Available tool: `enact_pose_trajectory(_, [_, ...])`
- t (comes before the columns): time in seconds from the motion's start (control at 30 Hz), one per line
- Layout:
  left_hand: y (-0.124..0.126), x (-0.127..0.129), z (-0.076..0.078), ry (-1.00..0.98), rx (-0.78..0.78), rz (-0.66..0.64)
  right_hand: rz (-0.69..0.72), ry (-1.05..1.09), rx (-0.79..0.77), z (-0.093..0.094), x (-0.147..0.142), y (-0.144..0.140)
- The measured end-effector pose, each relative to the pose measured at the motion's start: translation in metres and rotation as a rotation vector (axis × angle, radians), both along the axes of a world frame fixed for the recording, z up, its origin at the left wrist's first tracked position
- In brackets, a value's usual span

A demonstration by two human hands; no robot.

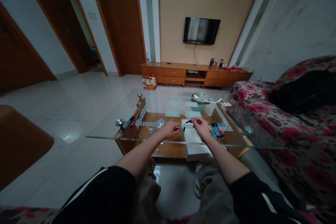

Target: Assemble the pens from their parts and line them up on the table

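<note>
My left hand (170, 130) is closed over the glass table, its fingertips pinched on something small that I cannot make out. Just off those fingertips shows a small black piece (184, 129); whether it is held or lies on the glass is unclear. A short black pen part (188, 121) is pinched between the thumb and fingers of my right hand (201, 127), pointing left toward my other hand. Several blue, black and red pens (217, 131) lie right of my right hand. More such pens (127, 124) are at the table's left side.
The glass tabletop (154, 102) has an exposed front edge. Clear plastic wrapping (154, 126) lies beside my left hand. A white box (195, 148) shows beneath the glass. A basket (201, 105) and a small card (226, 104) are farther back. A flowered sofa (252, 108) stands right.
</note>
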State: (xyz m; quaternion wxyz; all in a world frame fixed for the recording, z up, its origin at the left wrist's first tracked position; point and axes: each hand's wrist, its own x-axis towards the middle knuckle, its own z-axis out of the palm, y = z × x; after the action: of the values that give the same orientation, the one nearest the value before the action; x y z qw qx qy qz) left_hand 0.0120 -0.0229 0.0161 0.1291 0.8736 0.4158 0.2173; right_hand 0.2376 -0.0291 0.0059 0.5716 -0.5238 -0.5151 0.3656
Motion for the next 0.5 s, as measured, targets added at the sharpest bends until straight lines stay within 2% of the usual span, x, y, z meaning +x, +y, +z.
enact_pose_trajectory(0.5, [0.0013,0.0002,-0.0009,0.048,0.015,-0.017,0.023,-0.006,-0.012,0.0014,-0.003,-0.0034])
